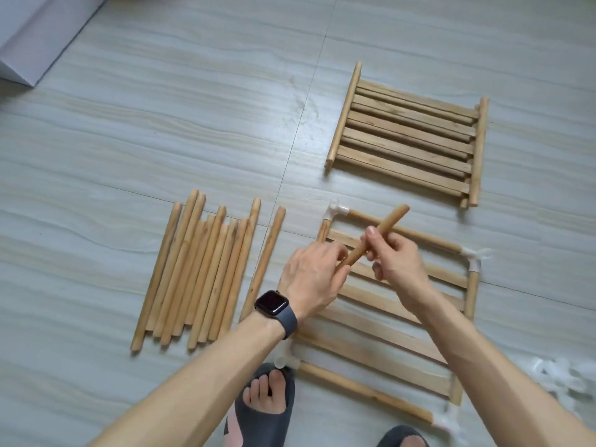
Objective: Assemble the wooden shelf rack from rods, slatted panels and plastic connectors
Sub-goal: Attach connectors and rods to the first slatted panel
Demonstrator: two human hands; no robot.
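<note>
Head view, down onto a grey tiled floor [161, 124]. At 5 o'clock, flat on the tiles, a slatted frame [380, 333] edged with rods, white corner connectors [337, 211] at its ends. At 1 o'clock, well apart from it, stacked panels [406, 140]. At 9 o'clock, a rod pile [196, 272] lying side by side, with a stray rod [263, 262] just beside it on its 3 o'clock side. At 11 o'clock, a white box [42, 30], cut by the edge. Near centre, above the frame, left hand [309, 275] curled round the lower end of a held rod [392, 217], right hand [396, 256] gripping its middle, thumb on top, free end tilted toward 1 o'clock. At 6 o'clock, a dark slipper [264, 404]. At 4 o'clock, blurred loose connectors [561, 379]. On the left wrist, a dark watch [271, 303].
</note>
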